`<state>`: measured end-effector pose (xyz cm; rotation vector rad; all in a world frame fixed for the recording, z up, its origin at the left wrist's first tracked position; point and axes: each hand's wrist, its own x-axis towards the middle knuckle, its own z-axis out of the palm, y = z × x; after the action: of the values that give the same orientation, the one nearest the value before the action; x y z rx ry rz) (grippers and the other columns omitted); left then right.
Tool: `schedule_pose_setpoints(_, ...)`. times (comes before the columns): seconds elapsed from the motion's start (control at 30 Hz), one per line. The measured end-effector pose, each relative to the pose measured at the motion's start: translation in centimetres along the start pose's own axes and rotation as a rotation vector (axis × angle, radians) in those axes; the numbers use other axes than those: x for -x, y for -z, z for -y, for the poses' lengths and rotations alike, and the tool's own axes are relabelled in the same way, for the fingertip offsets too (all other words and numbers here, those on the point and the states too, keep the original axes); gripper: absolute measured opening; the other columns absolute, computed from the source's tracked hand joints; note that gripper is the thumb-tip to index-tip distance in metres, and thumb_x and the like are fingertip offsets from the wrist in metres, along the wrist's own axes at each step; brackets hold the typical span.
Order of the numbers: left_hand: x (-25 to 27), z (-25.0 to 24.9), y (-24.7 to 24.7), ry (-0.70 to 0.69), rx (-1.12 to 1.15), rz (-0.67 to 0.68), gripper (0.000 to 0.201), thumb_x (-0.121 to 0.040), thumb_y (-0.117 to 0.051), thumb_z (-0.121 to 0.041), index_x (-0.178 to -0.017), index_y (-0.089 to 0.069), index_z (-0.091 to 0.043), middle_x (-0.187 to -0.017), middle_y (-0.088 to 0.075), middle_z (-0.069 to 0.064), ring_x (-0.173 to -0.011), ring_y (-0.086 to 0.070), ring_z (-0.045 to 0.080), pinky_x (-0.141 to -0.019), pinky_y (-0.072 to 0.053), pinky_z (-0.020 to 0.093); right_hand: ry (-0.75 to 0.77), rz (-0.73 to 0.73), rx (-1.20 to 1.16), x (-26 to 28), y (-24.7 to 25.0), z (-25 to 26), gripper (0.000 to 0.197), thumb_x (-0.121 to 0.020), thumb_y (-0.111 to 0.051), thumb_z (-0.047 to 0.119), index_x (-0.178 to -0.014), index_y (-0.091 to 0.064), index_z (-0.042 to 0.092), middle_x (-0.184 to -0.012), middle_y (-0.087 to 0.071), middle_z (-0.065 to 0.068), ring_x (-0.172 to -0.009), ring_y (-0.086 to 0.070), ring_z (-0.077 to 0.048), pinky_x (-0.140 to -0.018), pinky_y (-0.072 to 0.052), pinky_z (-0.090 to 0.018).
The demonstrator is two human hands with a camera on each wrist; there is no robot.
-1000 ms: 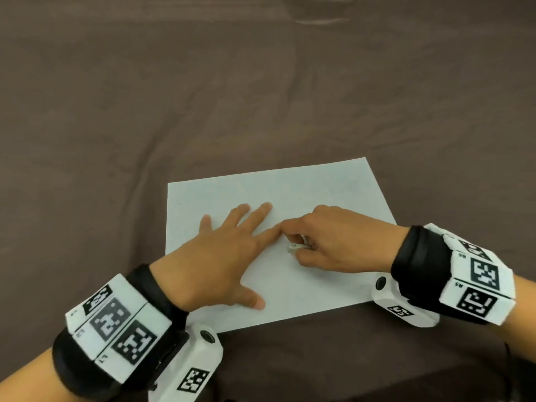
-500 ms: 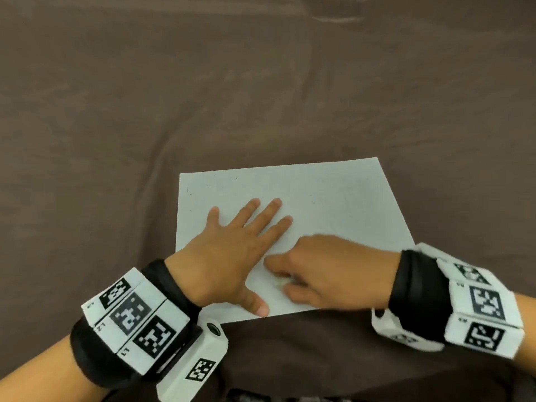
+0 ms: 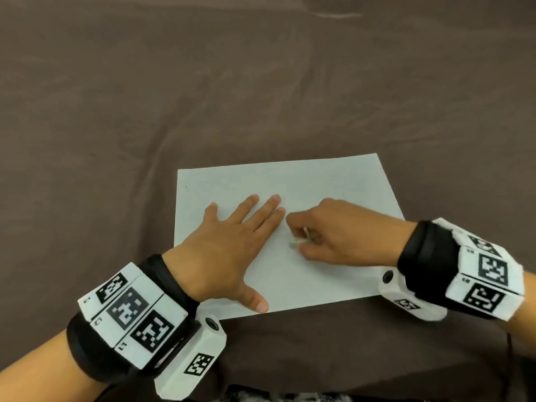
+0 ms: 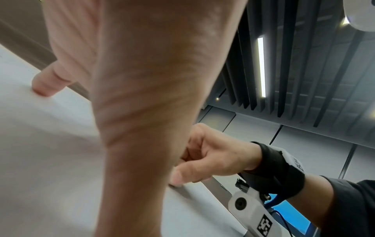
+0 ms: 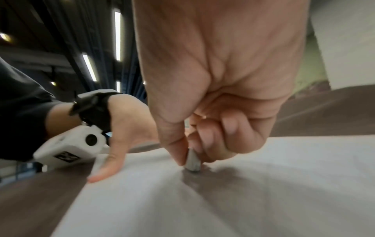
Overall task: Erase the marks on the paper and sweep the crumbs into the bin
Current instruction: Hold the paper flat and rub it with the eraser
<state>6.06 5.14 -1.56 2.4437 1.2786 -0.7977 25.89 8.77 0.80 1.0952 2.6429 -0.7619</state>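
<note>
A white sheet of paper (image 3: 324,184) lies on the brown cloth in front of me. My left hand (image 3: 232,242) lies flat on its left half, fingers spread and straight, thumb near the paper's near edge. My right hand (image 3: 324,233) pinches a small white eraser (image 3: 297,242) between thumb and curled fingers, its tip pressed on the paper just right of my left fingertips. In the right wrist view the eraser (image 5: 192,162) touches the paper (image 5: 263,192) under my thumb. A faint small mark (image 3: 186,187) shows near the paper's far left corner. No bin is in view.
Brown wrinkled cloth (image 3: 261,82) covers the whole table around the paper. Black wrist straps with white tagged camera blocks sit on both wrists.
My right hand slid toward me with the eraser, then back away to beside my left fingertips. My left hand stays flat on the paper.
</note>
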Motion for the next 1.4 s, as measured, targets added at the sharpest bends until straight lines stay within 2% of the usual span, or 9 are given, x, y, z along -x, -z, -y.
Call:
schedule_pose_setpoints(0.17, 0.0, 0.0, -0.1, 0.004, -0.017, 0.003, 0.134, -0.068, -0.053, -0.086, -0.145, 0.036, -0.021, -0.148, 0.048, -0.005, -0.144, 0.031, 0.022, -0.117, -0.010, 0.057, 0.135, 0.122, -0.026, 1.4, -2.4, 2.5, 0.021, -0.091, -0.052, 0.026, -0.076, -0.039, 0.021, -0.058, -0.044, 0.003, -0.051, -0.041, -0.013, -0.054, -0.038, -0.033)
schedule_pose_setpoints(0.33, 0.1, 0.0, 0.0, 0.000, -0.008, 0.011, 0.134, -0.068, -0.053, -0.085, -0.145, 0.036, -0.021, -0.148, 0.047, -0.004, -0.144, 0.032, 0.022, -0.118, -0.009, 0.058, 0.007, 0.000, -0.006, 0.8, -0.4, -0.5, 0.020, -0.090, -0.054, 0.027, -0.076, -0.043, 0.017, -0.056, -0.045, 0.004, -0.051, -0.043, -0.014, -0.057, -0.043, -0.037)
schedule_pose_setpoints(0.47, 0.1, 0.0, 0.0, 0.003, -0.007, 0.010, 0.134, -0.068, -0.053, -0.085, -0.145, 0.037, -0.021, -0.148, 0.047, -0.005, -0.144, 0.031, 0.022, -0.118, -0.009, 0.057, 0.113, 0.134, -0.007, 2.1, -2.0, 1.5, 0.017, -0.089, -0.053, 0.025, -0.078, -0.041, 0.018, -0.059, -0.044, 0.003, -0.052, -0.041, -0.014, -0.055, -0.038, -0.032)
schedule_pose_setpoints(0.6, 0.2, 0.0, 0.1, 0.002, 0.006, 0.016, 0.134, -0.068, -0.053, -0.085, -0.145, 0.037, -0.021, -0.148, 0.048, -0.006, -0.143, 0.032, 0.021, -0.118, -0.008, 0.058, 0.000, 0.053, 0.000, 1.5, -0.3, -0.8, 0.017, -0.090, -0.053, 0.026, -0.079, -0.044, 0.017, -0.059, -0.047, 0.002, -0.053, -0.043, -0.015, -0.060, -0.044, -0.040)
schedule_pose_setpoints(0.73, 0.3, -0.2, 0.2, 0.012, 0.006, 0.027, 0.135, -0.068, -0.054, -0.084, -0.144, 0.039, -0.022, -0.147, 0.049, -0.007, -0.143, 0.033, 0.021, -0.118, -0.006, 0.057, 0.109, 0.149, 0.021, 2.3, -1.9, 1.2, 0.016, -0.090, -0.051, 0.024, -0.080, -0.040, 0.018, -0.058, -0.042, 0.003, -0.051, -0.041, -0.014, -0.055, -0.037, -0.032)
schedule_pose_setpoints(0.87, 0.3, -0.2, 0.4, 0.010, 0.015, 0.033, 0.134, -0.069, -0.054, -0.084, -0.143, 0.039, -0.021, -0.147, 0.049, -0.007, -0.142, 0.034, 0.021, -0.118, -0.006, 0.057, -0.006, 0.065, 0.019, 1.7, -0.1, -1.1, 0.016, -0.090, -0.053, 0.028, -0.081, -0.044, 0.017, -0.060, -0.047, 0.003, -0.054, -0.042, -0.014, -0.057, -0.039, -0.033)
schedule_pose_setpoints(1.1, 0.3, -0.2, 0.4, 0.007, 0.029, 0.036, 0.135, -0.069, -0.055, -0.082, -0.142, 0.041, -0.022, -0.145, 0.051, -0.008, -0.141, 0.036, 0.021, -0.119, -0.003, 0.057, -0.008, 0.080, -0.008, 2.6, -1.0, -0.8, 0.016, -0.091, -0.052, 0.030, -0.082, -0.043, 0.019, -0.064, -0.051, 0.001, -0.056, -0.047, -0.017, -0.058, -0.043, -0.036)
schedule_pose_setpoints(1.23, 0.4, -0.2, 0.4, 0.002, 0.031, 0.043, 0.135, -0.069, -0.055, -0.083, -0.142, 0.040, -0.022, -0.145, 0.050, -0.009, -0.141, 0.036, 0.020, -0.119, -0.003, 0.057, -0.137, -0.064, 0.053, 3.3, -0.2, -3.1, 0.017, -0.095, -0.049, 0.038, -0.087, -0.045, 0.024, -0.066, -0.050, 0.006, -0.058, -0.045, -0.013, -0.053, -0.035, -0.025)
schedule_pose_setpoints(1.4, 1.0, 0.1, 0.6, -0.060, 0.069, 0.025, 0.117, -0.083, -0.052, -0.073, -0.147, 0.033, -0.025, -0.148, 0.047, -0.010, -0.142, 0.034, 0.015, -0.120, 0.002, 0.053, -0.172, -0.179, 0.082, 5.7, -1.2, -3.2, 0.020, -0.093, -0.046, 0.051, -0.095, -0.048, 0.031, -0.106, -0.039, 0.011, -0.084, -0.049, -0.011, -0.067, -0.047, -0.028)
